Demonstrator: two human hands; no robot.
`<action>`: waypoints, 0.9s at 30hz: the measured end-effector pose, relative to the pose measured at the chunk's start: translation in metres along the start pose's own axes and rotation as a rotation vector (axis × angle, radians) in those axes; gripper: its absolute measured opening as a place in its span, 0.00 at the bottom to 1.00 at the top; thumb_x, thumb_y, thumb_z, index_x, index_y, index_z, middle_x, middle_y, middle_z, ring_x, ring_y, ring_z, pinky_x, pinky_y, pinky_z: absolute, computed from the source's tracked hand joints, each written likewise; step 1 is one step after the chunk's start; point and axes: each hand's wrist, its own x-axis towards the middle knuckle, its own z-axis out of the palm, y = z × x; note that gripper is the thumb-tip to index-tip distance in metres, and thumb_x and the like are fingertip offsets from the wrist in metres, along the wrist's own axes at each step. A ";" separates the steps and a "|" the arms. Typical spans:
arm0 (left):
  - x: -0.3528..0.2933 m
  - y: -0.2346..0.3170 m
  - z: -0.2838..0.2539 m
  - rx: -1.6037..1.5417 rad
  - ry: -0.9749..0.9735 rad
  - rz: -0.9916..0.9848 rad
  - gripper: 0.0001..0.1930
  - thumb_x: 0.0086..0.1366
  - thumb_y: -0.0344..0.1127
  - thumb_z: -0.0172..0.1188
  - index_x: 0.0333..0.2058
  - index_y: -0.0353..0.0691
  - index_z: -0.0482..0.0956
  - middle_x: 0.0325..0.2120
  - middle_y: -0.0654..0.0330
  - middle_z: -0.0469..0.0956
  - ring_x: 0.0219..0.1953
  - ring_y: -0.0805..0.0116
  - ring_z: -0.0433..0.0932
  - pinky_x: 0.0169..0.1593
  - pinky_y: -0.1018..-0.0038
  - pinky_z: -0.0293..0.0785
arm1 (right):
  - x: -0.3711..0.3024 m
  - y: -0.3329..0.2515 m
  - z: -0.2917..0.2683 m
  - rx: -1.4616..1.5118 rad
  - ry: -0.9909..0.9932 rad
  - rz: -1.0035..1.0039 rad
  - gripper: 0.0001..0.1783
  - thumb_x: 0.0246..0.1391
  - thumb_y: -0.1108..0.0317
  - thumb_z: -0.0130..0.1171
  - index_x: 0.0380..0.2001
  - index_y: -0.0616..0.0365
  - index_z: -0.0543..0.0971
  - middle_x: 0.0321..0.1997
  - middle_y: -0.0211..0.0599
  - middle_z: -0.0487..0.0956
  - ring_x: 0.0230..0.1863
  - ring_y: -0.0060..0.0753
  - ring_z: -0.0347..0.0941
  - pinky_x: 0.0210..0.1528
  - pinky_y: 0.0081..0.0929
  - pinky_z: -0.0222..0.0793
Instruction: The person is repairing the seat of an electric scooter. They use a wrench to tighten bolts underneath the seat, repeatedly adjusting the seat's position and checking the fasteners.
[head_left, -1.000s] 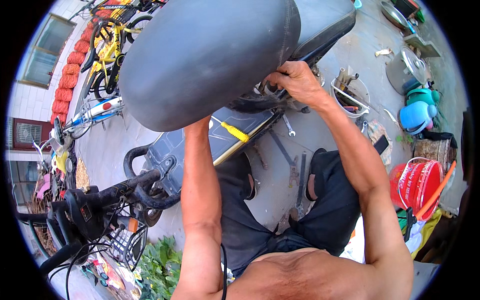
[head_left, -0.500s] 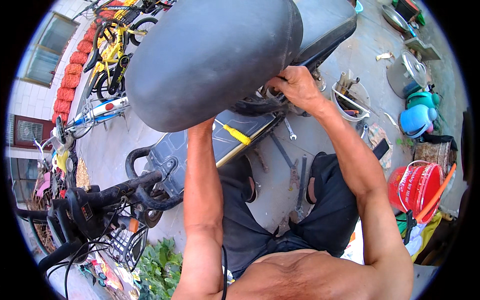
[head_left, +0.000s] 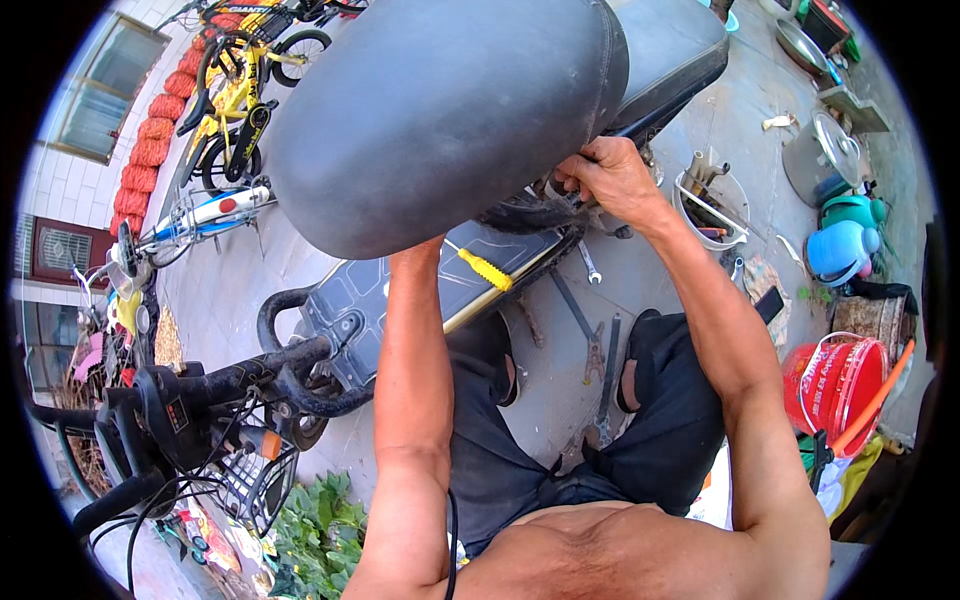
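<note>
A large black padded scooter seat (head_left: 450,120) covers the upper middle of the view. My right hand (head_left: 612,178) is at the seat's right underside, with the fingers curled and pressed together beside the dark parts of the frame. What they pinch is hidden. My left forearm (head_left: 410,340) reaches up beneath the near edge of the seat, which hides my left hand and its fingers. A yellow-handled screwdriver (head_left: 485,270) lies on the grey footboard (head_left: 370,290), just right of my left wrist.
A combination wrench (head_left: 591,262), pliers (head_left: 595,358) and a long dark bar (head_left: 608,380) lie on the ground between my legs. A white bucket of tools (head_left: 735,215) and a red bucket (head_left: 835,385) stand to the right. The scooter's handlebar (head_left: 190,420) juts out at left.
The whole view has shifted slightly, so the seat and the things around it sit further right. My right hand stays at the seat's underside, and the left remains hidden beneath it.
</note>
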 end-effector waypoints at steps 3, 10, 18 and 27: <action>0.001 0.000 0.001 0.004 -0.005 0.002 0.28 0.53 0.39 0.65 0.53 0.43 0.69 0.50 0.57 0.71 0.54 0.61 0.67 0.57 0.65 0.60 | 0.000 0.000 0.001 -0.048 -0.008 -0.020 0.11 0.55 0.68 0.56 0.35 0.64 0.80 0.21 0.29 0.75 0.22 0.16 0.68 0.23 0.16 0.65; 0.000 -0.002 0.003 -0.156 -0.031 -0.083 0.27 0.54 0.41 0.65 0.52 0.44 0.70 0.50 0.58 0.71 0.54 0.61 0.67 0.56 0.64 0.61 | 0.002 -0.001 0.000 -0.048 -0.041 -0.012 0.11 0.55 0.66 0.56 0.35 0.64 0.80 0.21 0.29 0.75 0.22 0.16 0.68 0.23 0.16 0.65; -0.001 0.001 0.002 0.083 -0.036 0.025 0.26 0.55 0.43 0.63 0.52 0.45 0.70 0.50 0.57 0.71 0.54 0.58 0.67 0.56 0.63 0.61 | 0.003 -0.002 0.006 -0.085 -0.031 -0.020 0.11 0.55 0.66 0.56 0.36 0.63 0.80 0.20 0.30 0.76 0.21 0.17 0.70 0.23 0.18 0.66; 0.002 0.023 0.004 0.248 -0.055 0.099 0.24 0.57 0.44 0.59 0.52 0.45 0.70 0.51 0.56 0.71 0.54 0.55 0.66 0.56 0.61 0.60 | 0.008 0.010 0.017 -0.280 0.057 -0.181 0.11 0.53 0.65 0.54 0.31 0.62 0.79 0.23 0.46 0.77 0.25 0.40 0.75 0.32 0.34 0.69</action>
